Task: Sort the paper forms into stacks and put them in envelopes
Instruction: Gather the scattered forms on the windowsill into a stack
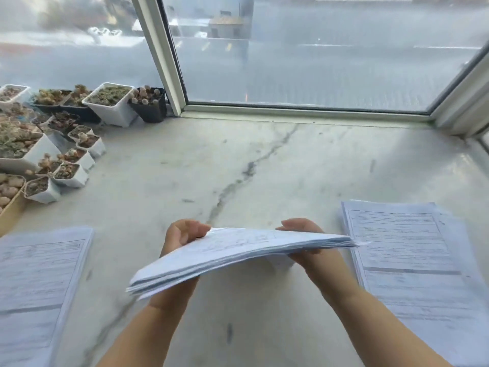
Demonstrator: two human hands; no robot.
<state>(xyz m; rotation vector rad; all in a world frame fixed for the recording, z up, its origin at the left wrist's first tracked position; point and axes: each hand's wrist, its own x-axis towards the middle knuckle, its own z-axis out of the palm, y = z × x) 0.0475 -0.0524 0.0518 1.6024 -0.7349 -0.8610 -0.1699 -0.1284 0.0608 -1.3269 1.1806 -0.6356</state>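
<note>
A thick bundle of white paper forms [238,254] hangs in the air above the marble sill, held nearly flat and seen almost edge-on. My left hand [182,234] grips its far left end, fingers curled over the top edge. At the right end, my right hand [304,234] holds the bundle, thumb above the sheets and fingers below. Another stack of printed forms [412,260] lies on the sill to the right. A third stack of forms [37,282] lies at the lower left. No envelope is in view.
Several small white and black pots with succulents [108,102] crowd the sill's left side and back left corner. A window frame [304,112] closes off the back and right. The marble sill [238,168] stretches between the pots and the window.
</note>
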